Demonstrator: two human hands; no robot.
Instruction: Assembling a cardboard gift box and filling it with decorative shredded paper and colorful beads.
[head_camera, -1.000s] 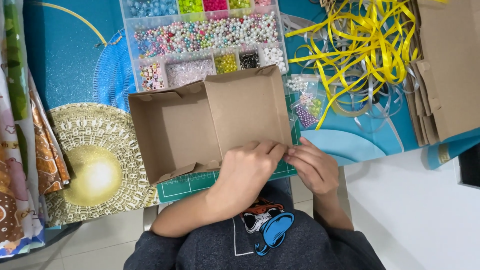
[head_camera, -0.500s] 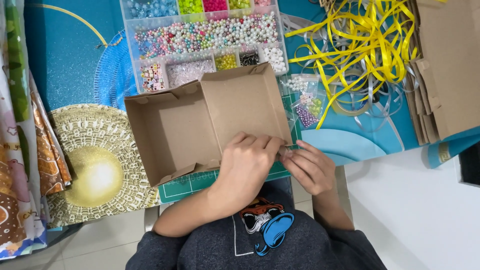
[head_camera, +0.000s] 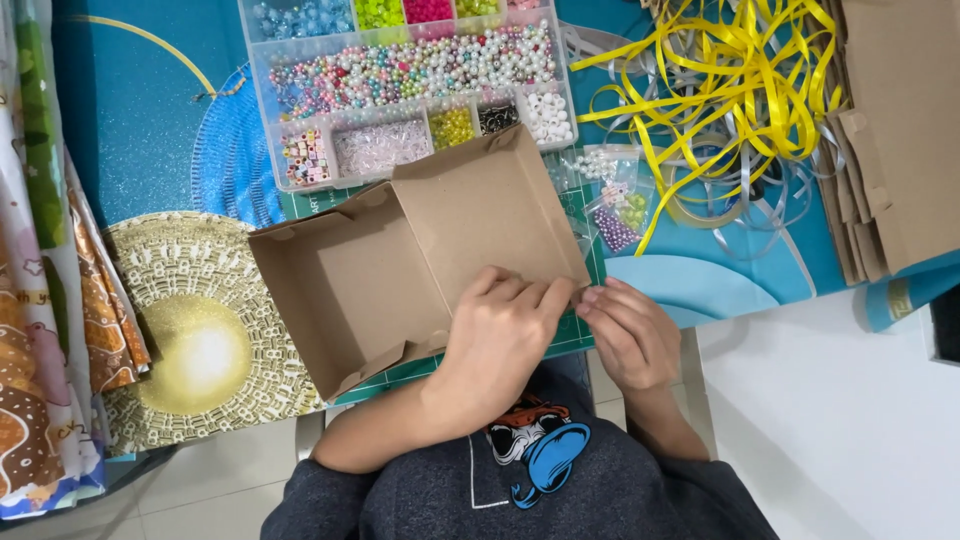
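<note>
An open brown cardboard box (head_camera: 370, 280) with its lid spread flat lies on a green cutting mat (head_camera: 575, 335) at the table's near edge. My left hand (head_camera: 500, 335) rests over the lid's near right corner, fingers curled on the cardboard. My right hand (head_camera: 630, 335) meets it from the right, fingertips pinching the same corner flap. Both hands touch each other at that corner, and the flap itself is mostly hidden under the fingers.
A clear compartment tray of coloured beads (head_camera: 410, 85) sits behind the box. Tangled yellow and silver ribbon (head_camera: 730, 90) lies at the right, with small bead bags (head_camera: 615, 200) beside it. Flat cardboard blanks (head_camera: 900, 130) are stacked far right. A gold round mat (head_camera: 190, 330) lies left.
The box has turned slightly and shifted left. Both hands stay at the lid's near right corner, fingers working the flap.
</note>
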